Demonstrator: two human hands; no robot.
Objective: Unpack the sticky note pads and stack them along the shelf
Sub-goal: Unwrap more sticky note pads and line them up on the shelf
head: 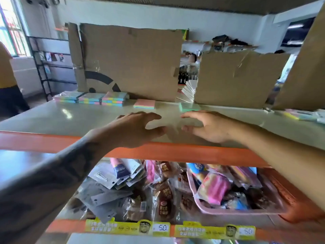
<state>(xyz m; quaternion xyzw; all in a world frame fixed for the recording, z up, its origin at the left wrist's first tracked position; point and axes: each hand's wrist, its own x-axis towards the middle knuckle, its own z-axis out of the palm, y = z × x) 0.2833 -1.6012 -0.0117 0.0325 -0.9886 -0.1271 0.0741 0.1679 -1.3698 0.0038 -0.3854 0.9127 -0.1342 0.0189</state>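
Both hands hang just over the front part of the top shelf (pixel 52 118), near its orange edge (pixel 158 152). The left hand (pixel 139 127) has the fingers spread and a little bent, thumb apart from them, and it holds nothing. The right hand (pixel 207 125) faces it in the same way, fingers and thumb apart, also with nothing in it. The fingertips of the two hands are near each other but do not touch. Between them the picture is blurred; I cannot tell if a clear wrapper lies there.

Just behind the right hand lies a mint green sticky note pad (pixel 189 106) flat on the shelf. To the left of it, a little apart, lies a pad with pink top and coloured layers (pixel 144 103). Further left, along the back, three wrapped packs of pastel sticky notes (pixel 91 98) stand side by side, touching one another. At the far right of the shelf lie more packs (pixel 304 115), blurred.

Behind the pads stands a large cardboard sheet (pixel 130 60), and to the right a torn cardboard box (pixel 237 76).

On the lower shelf lie snack packets (pixel 163 199) and grey packets, and a pink tray (pixel 237 211) full of wrapped goods. Yellow price labels (pixel 127 228) sit on its front edge.
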